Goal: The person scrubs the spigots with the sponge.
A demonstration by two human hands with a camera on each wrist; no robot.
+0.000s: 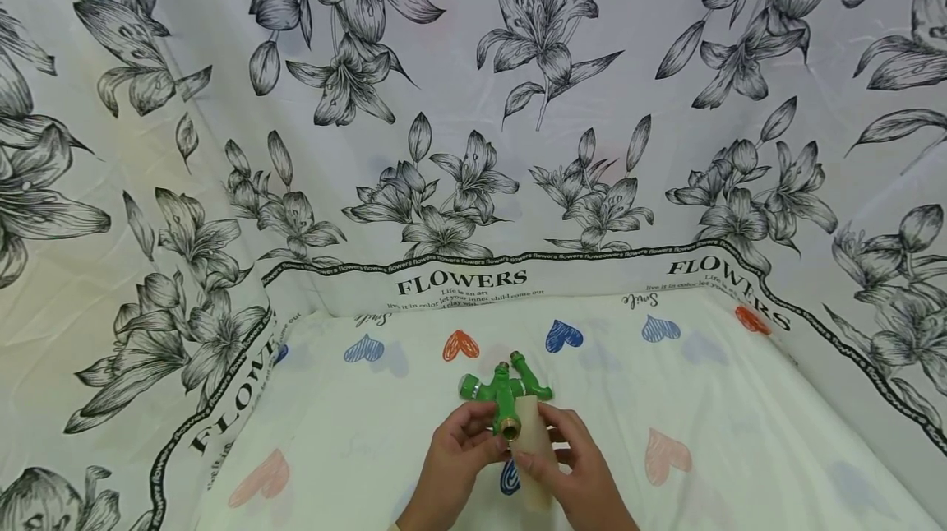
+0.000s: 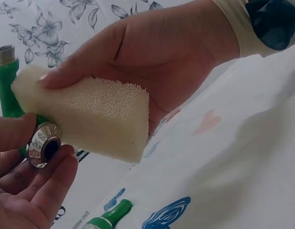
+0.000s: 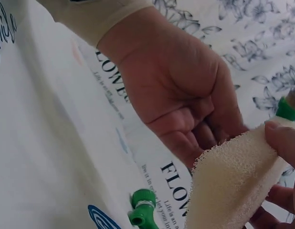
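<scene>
My left hand [image 1: 460, 450] pinches a green tap [image 1: 505, 401] between thumb and fingers. The brass-coloured open end of this tap faces my body, and a threaded end [image 2: 5, 55] shows in the left wrist view. With thumb and fingers, my right hand [image 1: 575, 467] grips a cream, rough-textured sponge [image 1: 534, 461]. The sponge lies close against the right side of the held tap; whether they touch is hard to tell. A second green tap [image 1: 538, 390] lies on the cloth just beyond both hands, partly hidden by the first.
White cloth [image 1: 355, 440] printed with coloured hearts covers the surface under my hands. A hanging sheet with black flowers [image 1: 543, 30] encloses the back and sides, with a lettered border [image 1: 462, 280] along its lower part.
</scene>
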